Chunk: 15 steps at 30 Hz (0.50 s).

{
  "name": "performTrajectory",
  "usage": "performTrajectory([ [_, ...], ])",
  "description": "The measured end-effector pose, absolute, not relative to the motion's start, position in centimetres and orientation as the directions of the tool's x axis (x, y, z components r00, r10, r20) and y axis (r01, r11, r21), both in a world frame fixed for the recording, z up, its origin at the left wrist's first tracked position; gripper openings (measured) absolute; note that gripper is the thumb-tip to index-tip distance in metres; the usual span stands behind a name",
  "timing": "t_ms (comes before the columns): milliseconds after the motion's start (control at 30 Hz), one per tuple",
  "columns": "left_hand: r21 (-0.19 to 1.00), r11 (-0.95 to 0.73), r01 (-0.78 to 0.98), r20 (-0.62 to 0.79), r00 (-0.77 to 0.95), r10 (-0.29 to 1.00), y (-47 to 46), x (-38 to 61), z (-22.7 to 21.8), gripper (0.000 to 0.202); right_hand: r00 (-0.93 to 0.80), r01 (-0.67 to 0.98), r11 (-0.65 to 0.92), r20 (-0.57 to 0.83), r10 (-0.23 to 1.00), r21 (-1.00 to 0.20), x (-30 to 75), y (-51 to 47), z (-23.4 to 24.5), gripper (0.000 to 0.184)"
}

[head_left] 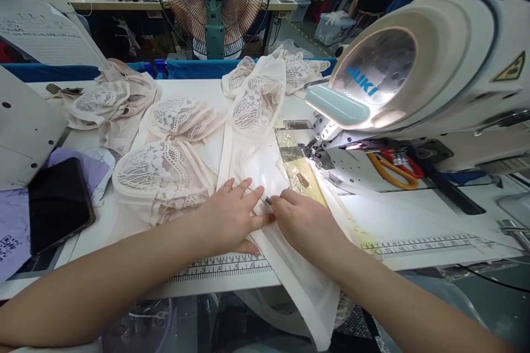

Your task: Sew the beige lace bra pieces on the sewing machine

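Observation:
My left hand (pixel 232 218) lies open with its fingers spread, pressing on the white fabric of a bra (pixel 269 168) on the table. My right hand (pixel 308 223) is closed beside it around a slim tool (pixel 269 201); only its dark, narrow end shows, touching the fabric near my left fingers. A pale band of the fabric (pixel 302 281) runs under my right hand and hangs over the table's front edge. Lace cups (pixel 252 110) of the bra extend away toward the back of the table.
A JUKI sewing machine (pixel 414 60) stands at the right, scissors with orange handles (pixel 391 171) under its arm. More lace bras (pixel 165 171) lie left of centre. A black phone (pixel 60 207) rests at far left. A ruler strip (pixel 223 268) edges the table; a fan (pixel 215 16) stands behind.

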<state>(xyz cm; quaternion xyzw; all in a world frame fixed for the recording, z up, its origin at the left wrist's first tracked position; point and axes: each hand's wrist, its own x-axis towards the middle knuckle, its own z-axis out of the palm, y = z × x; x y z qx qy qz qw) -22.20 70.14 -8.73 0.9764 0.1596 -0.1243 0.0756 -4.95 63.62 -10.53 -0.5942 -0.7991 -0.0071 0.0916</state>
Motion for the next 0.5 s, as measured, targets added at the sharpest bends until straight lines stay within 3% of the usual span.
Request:
performTrajectory([
  [200,0.098,-0.938,0.333,-0.244,0.922,0.301,70.0,-22.1,-8.8,0.072,-0.317,0.945,0.318,0.03,0.948,-0.071,-4.2,62.4,-8.9,0.023],
  [300,0.104,-0.938,0.331,-0.239,0.924,0.3,70.0,-22.1,-8.9,0.07,-0.289,0.952,0.29,0.031,0.957,-0.1,-3.4,61.1,-7.4,0.025],
  [400,0.089,-0.93,0.356,-0.234,0.915,0.328,70.1,-22.5,-9.0,0.071,-0.146,0.953,0.159,0.072,0.987,-0.257,-3.0,59.3,-6.3,0.023],
  [500,0.031,-0.913,0.407,-0.188,0.9,0.394,70.5,-23.2,-8.6,0.073,-0.087,0.862,0.069,-0.012,0.996,-0.502,-3.1,57.5,-6.5,0.02],
])
